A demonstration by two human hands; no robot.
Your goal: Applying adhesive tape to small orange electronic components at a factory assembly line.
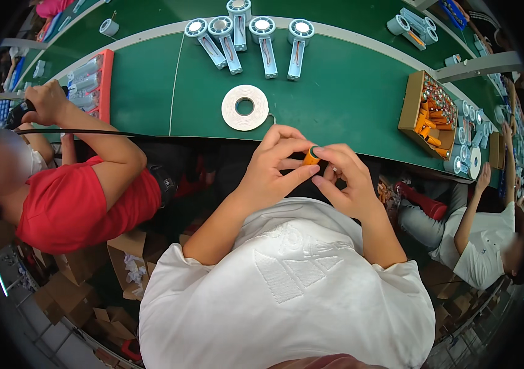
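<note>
Just in front of my white shirt, at the table's near edge, I hold an orange cylindrical battery point(311, 158) with a dark end. My left hand point(274, 163) is closed around it, thumb and fingers pinching its side. My right hand point(349, 178) is closed too, its fingertips pressed at the battery's dark upper end; anything small between them is hidden. Beyond my hands a roll of white double-sided tape point(231, 109) lies flat, its loose tail pointing toward me. Farther back, several light-blue fan-like housings point(266, 46) with round heads and open handles lie in a row.
An open cardboard box point(414, 111) of orange batteries stands at the right, beside more blue housings point(458, 138). At the left, a red tray point(107, 86) holds clear-wrapped parts near a co-worker in red point(90, 203). Another person in white point(483, 246) sits at the right.
</note>
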